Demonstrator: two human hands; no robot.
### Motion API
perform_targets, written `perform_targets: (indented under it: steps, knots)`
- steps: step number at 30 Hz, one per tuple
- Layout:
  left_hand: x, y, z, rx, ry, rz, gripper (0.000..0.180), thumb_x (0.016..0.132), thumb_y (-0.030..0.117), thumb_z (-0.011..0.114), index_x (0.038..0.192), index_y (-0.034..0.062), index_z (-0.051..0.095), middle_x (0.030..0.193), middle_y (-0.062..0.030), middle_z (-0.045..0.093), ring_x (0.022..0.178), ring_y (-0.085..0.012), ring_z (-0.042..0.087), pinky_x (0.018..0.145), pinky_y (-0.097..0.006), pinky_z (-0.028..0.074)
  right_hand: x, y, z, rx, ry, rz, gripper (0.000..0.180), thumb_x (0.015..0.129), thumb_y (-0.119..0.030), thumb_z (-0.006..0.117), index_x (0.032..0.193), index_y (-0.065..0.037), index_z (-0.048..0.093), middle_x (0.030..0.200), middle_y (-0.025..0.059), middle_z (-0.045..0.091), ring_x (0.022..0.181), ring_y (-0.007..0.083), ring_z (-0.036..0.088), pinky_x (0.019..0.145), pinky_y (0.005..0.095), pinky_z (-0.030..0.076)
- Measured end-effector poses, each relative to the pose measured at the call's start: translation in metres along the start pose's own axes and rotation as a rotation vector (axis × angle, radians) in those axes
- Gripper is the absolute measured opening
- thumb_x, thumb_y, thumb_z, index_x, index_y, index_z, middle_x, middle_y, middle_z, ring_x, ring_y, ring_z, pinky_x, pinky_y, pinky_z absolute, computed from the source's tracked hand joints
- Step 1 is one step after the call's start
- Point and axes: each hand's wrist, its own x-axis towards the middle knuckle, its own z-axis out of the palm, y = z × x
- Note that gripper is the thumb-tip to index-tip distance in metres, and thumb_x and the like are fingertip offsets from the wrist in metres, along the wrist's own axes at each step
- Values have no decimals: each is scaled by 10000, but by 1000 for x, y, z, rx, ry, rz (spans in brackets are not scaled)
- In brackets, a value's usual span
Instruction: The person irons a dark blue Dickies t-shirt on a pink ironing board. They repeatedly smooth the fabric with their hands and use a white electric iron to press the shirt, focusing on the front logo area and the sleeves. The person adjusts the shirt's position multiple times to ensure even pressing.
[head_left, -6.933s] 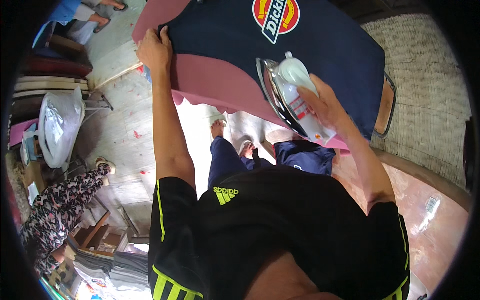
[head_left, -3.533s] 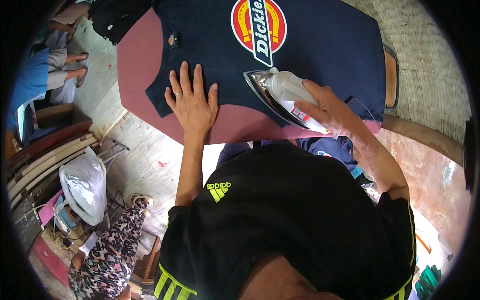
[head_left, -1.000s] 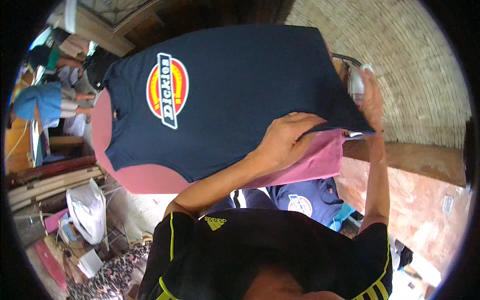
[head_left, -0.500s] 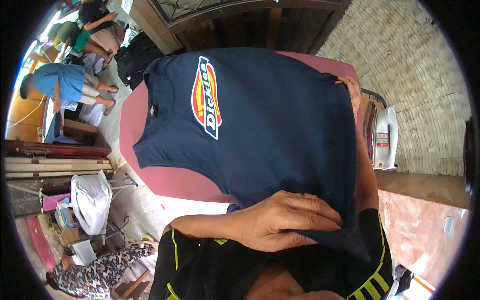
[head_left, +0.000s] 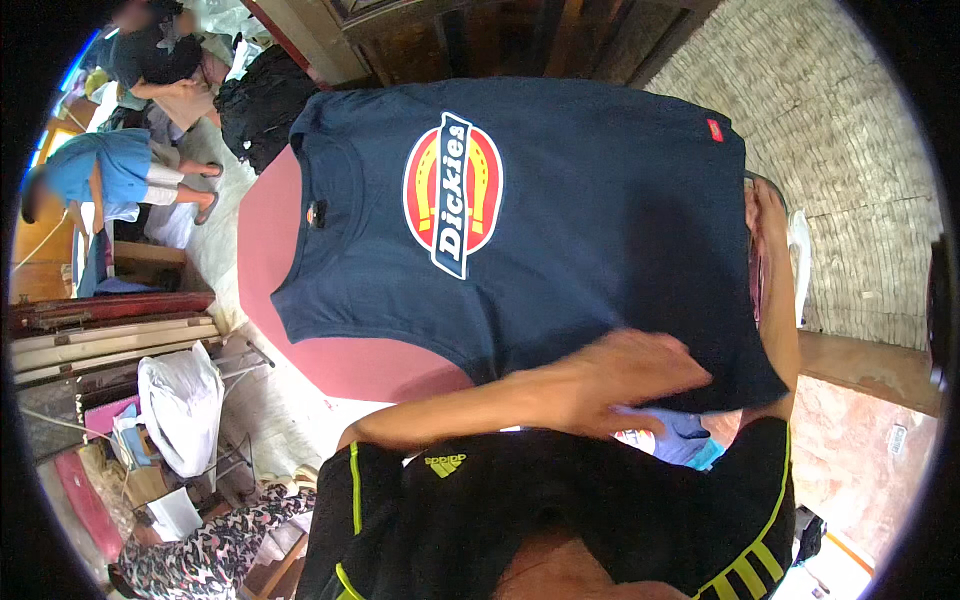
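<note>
A navy sleeveless shirt (head_left: 590, 220) with a red, yellow and white front print lies spread across the pink ironing board (head_left: 330, 370). Its neck points left and its hem right. My left hand (head_left: 640, 375) rests on or just over the near side of the shirt close to the hem, fingers stretched out and smeared by motion. Beyond the hem, my right hand (head_left: 770, 225) reaches to the board's right end, beside a white iron (head_left: 800, 260) that is mostly hidden behind it. Its fingers do not show clearly, so whether it grips the iron is unclear.
Folded blue cloth (head_left: 680, 435) shows beneath the near hem. A dark wooden door (head_left: 530, 45) stands beyond the board. People are at the far left, one in a blue shirt (head_left: 110, 170). A white bundle (head_left: 180, 410) sits at left, near a person in patterned clothing (head_left: 210, 540).
Both hands have let go of the shirt's hem corners. The shirt has shifted right and lies flatter. My right hand has moved to the iron's side; my left hand has moved slightly up.
</note>
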Motion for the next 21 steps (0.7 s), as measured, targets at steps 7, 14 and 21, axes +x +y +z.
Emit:
perform_targets:
  steps: [7, 14, 21]
  knots:
    - [-185, 20, -127, 1427, 668, -716, 349, 876, 136, 694, 1205, 32, 642, 1225, -193, 595, 1112, -389, 569, 952, -498, 445, -222, 4, -11, -364, 235, 21, 482, 1022, -279, 577, 1392, 14, 478, 1283, 149, 586, 1178, 213, 544, 1035, 331, 401]
    - [-293, 35, -151, 1151, 1094, -1260, 484, 922, 306, 709, 1277, 5, 578, 1087, -236, 644, 999, -372, 650, 877, -420, 506, -317, 24, 23, -689, 315, -65, 480, 1020, -231, 583, 1389, 46, 451, 1346, 207, 565, 1204, 239, 547, 1020, 356, 431]
    - [-321, 21, -162, 676, 1188, -966, 337, 950, 198, 700, 1158, -64, 657, 1054, -93, 720, 940, -150, 628, 858, -297, 480, -325, 46, -2, -391, 295, -70, 501, 978, -172, 651, 1386, 44, 458, 1239, 168, 621, 1143, 234, 569, 980, 341, 455]
